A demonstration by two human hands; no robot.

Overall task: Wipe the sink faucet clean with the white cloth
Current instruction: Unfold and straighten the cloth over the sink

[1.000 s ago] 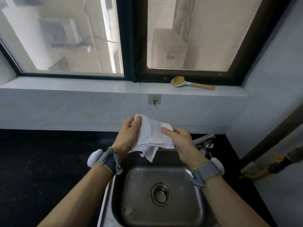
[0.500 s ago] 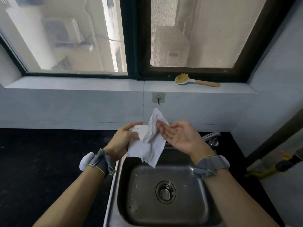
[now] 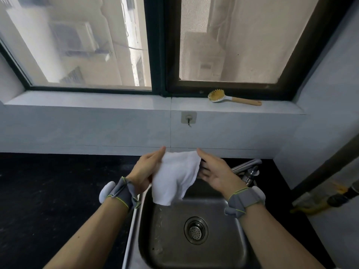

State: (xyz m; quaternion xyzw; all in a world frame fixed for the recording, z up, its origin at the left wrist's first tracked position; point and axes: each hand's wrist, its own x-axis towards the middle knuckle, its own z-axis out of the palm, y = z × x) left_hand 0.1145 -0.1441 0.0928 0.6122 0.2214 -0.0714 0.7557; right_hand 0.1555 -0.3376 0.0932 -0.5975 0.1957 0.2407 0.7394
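The white cloth (image 3: 175, 176) hangs spread between my two hands, above the back edge of the steel sink (image 3: 239, 241). My left hand (image 3: 144, 169) holds its left edge between thumb and fingers. My right hand (image 3: 215, 172), palm turned up with straight fingers, touches the cloth's right edge. The chrome faucet (image 3: 247, 168) stands at the sink's back right corner, just right of my right hand and partly hidden by it. Neither hand nor the cloth touches the faucet.
Black countertop (image 3: 58, 191) lies left of the sink. A wooden-handled dish brush (image 3: 231, 98) rests on the window sill. A wall hook (image 3: 188, 118) sits on the tile above the cloth. A dark pipe (image 3: 320, 166) and yellow hose fitting (image 3: 318, 205) stand at the right.
The cloth went from bunched with a corner sticking up to spread flat between my hands. My right hand moved to the cloth's right edge; both hands sit slightly lower and wider apart.
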